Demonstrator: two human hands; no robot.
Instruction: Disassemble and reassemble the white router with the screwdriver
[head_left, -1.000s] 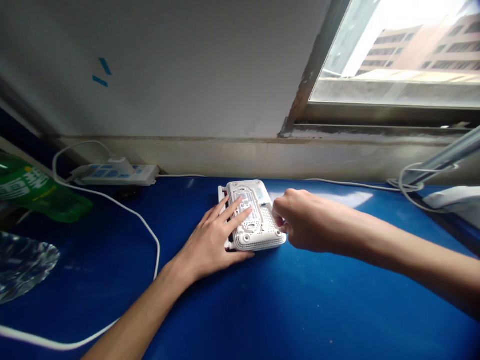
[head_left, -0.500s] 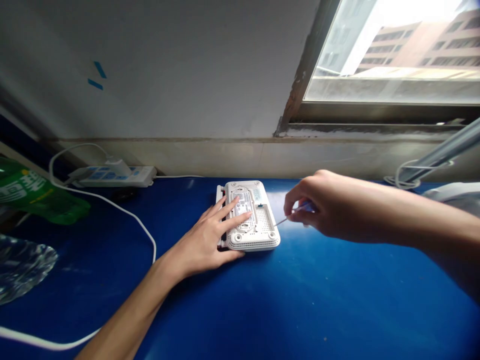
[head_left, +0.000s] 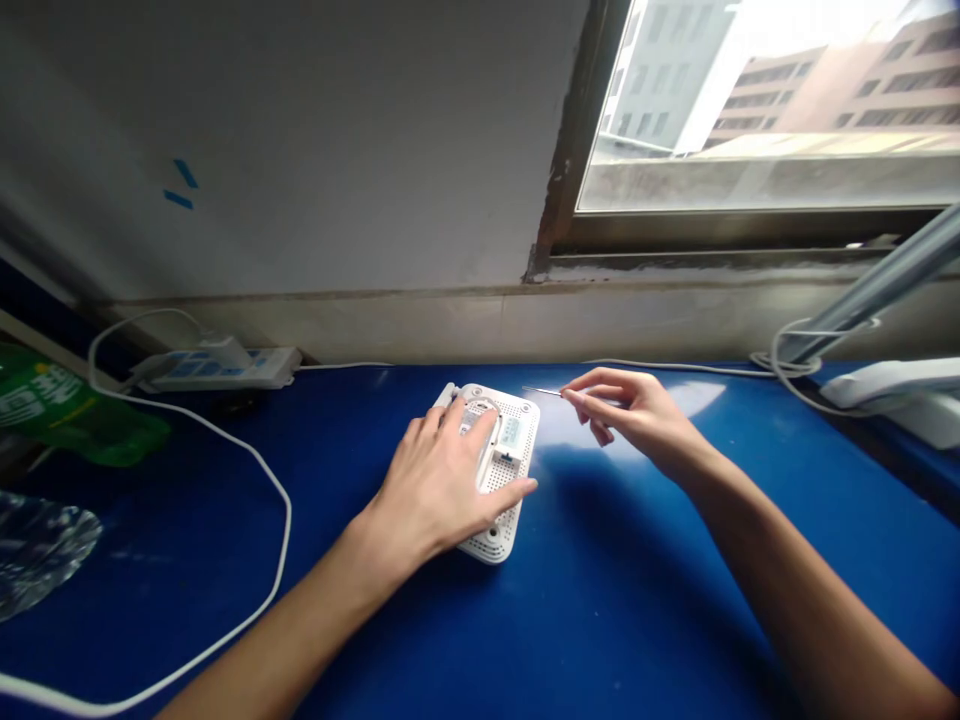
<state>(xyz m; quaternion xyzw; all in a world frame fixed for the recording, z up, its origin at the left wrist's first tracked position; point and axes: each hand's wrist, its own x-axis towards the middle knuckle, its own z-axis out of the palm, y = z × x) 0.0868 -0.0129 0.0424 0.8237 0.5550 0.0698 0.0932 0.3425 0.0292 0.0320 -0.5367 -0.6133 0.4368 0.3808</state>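
Note:
A white plastic device (head_left: 517, 470) with vent holes and round feet lies on the blue table (head_left: 555, 620). Over its left and middle part rests my left hand (head_left: 442, 480), fingers spread, thumb reaching across to the right edge. My right hand (head_left: 626, 405) pinches a thin metal tool (head_left: 541, 391) between thumb and fingers. The tool points left, its tip close to the device's far right corner; whether it touches cannot be made out. A small dark blue-green piece sits near a pale label on the device.
A power strip (head_left: 225, 370) with a plug stands by the wall at the left. Its white cable (head_left: 281, 540) curves over the table. A green bottle (head_left: 82, 410) and a clear bottle (head_left: 45, 550) lie far left; a metal pole (head_left: 870, 285) and white object (head_left: 900, 390) are at right.
The device has turned and its near end now points more toward me. My left hand has shifted further onto it. My right hand has moved the tool from the near right corner to the far one.

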